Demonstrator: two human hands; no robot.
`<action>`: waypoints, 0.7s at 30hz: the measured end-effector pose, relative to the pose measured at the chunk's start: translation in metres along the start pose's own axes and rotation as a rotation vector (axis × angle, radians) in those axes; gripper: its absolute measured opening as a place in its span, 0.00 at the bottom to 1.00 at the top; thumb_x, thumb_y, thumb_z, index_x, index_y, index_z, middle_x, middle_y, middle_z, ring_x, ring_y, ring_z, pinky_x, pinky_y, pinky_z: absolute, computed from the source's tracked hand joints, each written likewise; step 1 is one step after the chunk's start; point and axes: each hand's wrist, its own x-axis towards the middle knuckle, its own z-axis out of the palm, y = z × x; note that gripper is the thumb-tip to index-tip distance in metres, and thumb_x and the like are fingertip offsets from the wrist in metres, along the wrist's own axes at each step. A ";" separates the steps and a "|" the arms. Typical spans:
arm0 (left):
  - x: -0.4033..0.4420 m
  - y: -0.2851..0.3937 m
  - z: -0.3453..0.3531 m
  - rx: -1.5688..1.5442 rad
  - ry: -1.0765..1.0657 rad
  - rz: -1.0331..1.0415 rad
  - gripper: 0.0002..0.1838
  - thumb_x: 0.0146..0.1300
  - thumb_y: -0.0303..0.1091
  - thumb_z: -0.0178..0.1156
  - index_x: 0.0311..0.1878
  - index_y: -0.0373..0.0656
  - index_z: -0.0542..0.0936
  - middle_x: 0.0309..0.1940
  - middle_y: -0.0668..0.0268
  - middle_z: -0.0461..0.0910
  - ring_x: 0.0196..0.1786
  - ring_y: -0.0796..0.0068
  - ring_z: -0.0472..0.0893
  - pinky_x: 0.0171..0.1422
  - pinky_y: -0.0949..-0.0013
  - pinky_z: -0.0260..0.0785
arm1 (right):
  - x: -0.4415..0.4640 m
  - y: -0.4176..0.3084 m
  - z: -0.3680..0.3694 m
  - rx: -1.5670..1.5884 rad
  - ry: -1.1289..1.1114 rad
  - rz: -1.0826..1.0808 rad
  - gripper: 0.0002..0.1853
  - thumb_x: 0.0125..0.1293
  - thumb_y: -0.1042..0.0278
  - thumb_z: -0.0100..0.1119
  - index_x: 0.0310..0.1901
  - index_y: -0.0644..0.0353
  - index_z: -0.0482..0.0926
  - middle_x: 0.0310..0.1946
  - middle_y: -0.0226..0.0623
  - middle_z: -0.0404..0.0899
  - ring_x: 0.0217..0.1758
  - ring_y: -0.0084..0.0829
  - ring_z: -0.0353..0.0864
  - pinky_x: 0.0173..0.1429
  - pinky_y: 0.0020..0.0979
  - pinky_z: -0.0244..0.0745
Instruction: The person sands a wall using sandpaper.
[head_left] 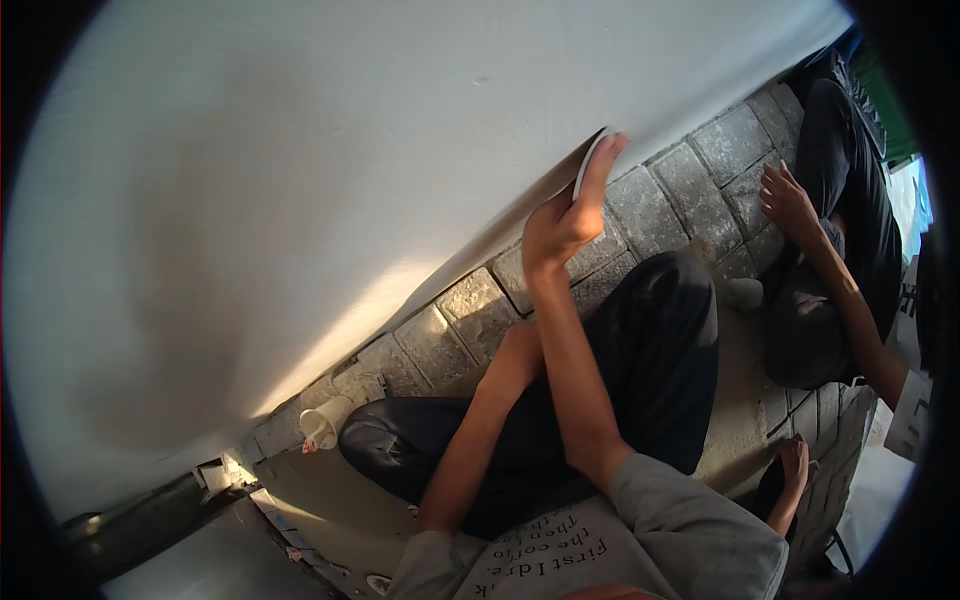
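Observation:
My right hand [572, 225] is raised to the white wall [250, 180], low down near where it meets the paving. Its fingers lie along a thin flat sheet [583, 165] with a pale edge, held close against the wall. Whether this is sandpaper or a thin blade, I cannot make out. My left hand [522, 348] rests by my lap, passing behind my right forearm. That forearm covers its fingers. I sit with bent legs in dark trousers.
Stone paving blocks [660, 215] run along the wall's foot. A pale cup [328, 418] with something in it stands by my left knee. At right sits another person, whose hand [790, 205] hangs over a bent knee. A wooden piece [215, 475] lies lower left.

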 end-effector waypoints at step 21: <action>-0.003 -0.020 0.004 0.210 -0.072 0.031 0.14 0.70 0.38 0.53 0.48 0.37 0.78 0.36 0.44 0.84 0.44 0.40 0.83 0.52 0.45 0.74 | 0.019 -0.002 0.015 0.156 0.183 -0.044 0.26 0.69 0.90 0.43 0.69 0.72 0.69 0.72 0.61 0.64 0.78 0.55 0.58 0.79 0.51 0.59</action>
